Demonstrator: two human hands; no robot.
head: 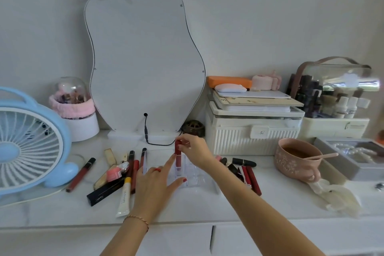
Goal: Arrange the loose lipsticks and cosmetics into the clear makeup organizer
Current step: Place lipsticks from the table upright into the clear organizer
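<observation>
The clear makeup organizer (195, 178) stands on the white counter in front of the mirror. My right hand (194, 149) pinches the top of a red lipstick tube (177, 157) that stands upright in a back compartment. My left hand (154, 183) rests with spread fingers on the organizer's left side, forefinger touching the tube. Loose lipsticks and tubes (116, 174) lie in a pile to the left, with a white squeeze tube (124, 197) and a black box (104, 192). More lipsticks (247, 172) lie to the right.
A blue fan (27, 143) stands at the left. The pear-shaped mirror (143, 58) leans on the wall, its cable behind the organizer. A cream storage box (253, 131), a pink cup with spoon (295, 158) and a jewellery tray (353, 156) sit at the right.
</observation>
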